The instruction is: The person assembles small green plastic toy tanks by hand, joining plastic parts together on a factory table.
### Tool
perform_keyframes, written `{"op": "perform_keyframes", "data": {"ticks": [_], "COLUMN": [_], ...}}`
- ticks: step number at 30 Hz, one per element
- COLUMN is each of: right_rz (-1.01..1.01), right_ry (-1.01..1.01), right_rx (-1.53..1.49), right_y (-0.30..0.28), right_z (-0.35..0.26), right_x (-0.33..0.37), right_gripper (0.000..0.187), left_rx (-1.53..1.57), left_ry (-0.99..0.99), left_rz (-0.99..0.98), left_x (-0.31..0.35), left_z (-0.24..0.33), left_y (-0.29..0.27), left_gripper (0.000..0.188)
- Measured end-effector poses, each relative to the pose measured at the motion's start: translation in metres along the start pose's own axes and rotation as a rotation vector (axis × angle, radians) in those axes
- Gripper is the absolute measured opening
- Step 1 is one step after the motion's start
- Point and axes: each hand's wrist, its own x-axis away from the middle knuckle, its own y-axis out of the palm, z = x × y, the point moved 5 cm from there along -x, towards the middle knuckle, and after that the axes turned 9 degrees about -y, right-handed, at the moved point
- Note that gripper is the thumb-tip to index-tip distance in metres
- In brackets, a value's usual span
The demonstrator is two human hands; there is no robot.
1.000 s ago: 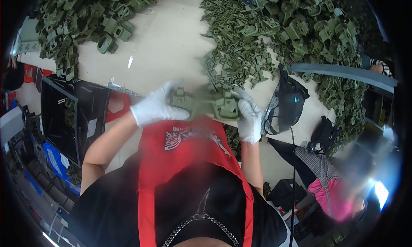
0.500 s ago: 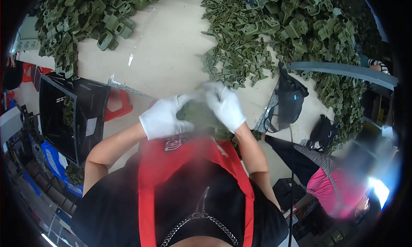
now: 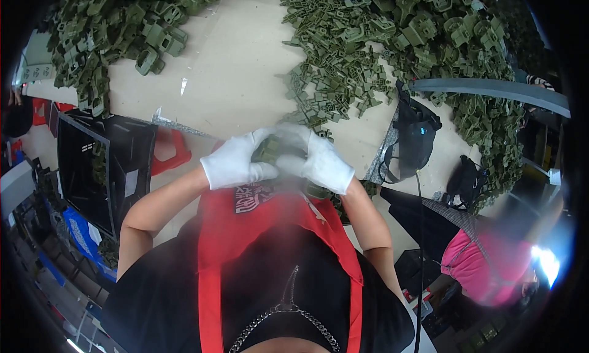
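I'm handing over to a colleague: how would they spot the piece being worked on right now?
Start at the pale table with olive-green heaps. Near its front edge two white-gloved hands meet, left hand and right hand. The green plastic part pinched between them is the only piece off the piles.

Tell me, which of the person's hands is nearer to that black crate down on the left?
The left. The left hand is at the table edge, just right of the black crate. The right hand sits farther right, its grip meeting the left around a green plastic part.

Bare table strip (image 3: 245, 77) between green part piles (image 3: 392, 40).
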Motion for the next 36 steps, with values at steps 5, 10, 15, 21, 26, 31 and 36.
{"op": "perform_keyframes", "data": {"ticks": [5, 10, 15, 21, 26, 31, 36], "right_rz": [0.067, 0.157, -0.05, 0.213, 0.358, 1.561, 1.924], "right_ry": [0.159, 0.163, -0.318, -0.094, -0.027, -0.496, -0.613], "right_rx": [-0.009, -0.087, 0.119, 0.174, 0.078, -0.638, -1.074], "right_y": [0.007, -0.004, -0.039, -0.064, -0.103, -0.289, -0.497], "right_z": [-0.003, 0.009, -0.006, -0.021, 0.055, 0.251, 0.351], "right_x": [-0.004, -0.005, -0.009, 0.034, 0.058, 0.146, 0.253], "right_gripper": [0.06, 0.062, 0.096, 0.056, 0.062, 0.016, 0.035], "left_rx": [0.008, 0.041, -0.063, -0.148, -0.299, 0.427, 0.148], "left_ry": [-0.054, -0.069, 0.15, 0.043, 0.176, 0.124, -0.084], "left_rz": [0.075, 0.049, 0.164, 0.048, -0.055, 0.001, 0.203], "left_x": [-0.001, -0.02, -0.03, -0.047, -0.14, -0.19, -0.199], "left_z": [-0.01, -0.017, 0.022, 0.097, 0.065, 0.095, -0.01], "left_y": [0.003, 0.005, -0.023, 0.006, 0.049, 0.068, 0.049], "left_gripper": [0.057, 0.052, 0.07, 0.066, 0.062, 0.071, 0.059]}}
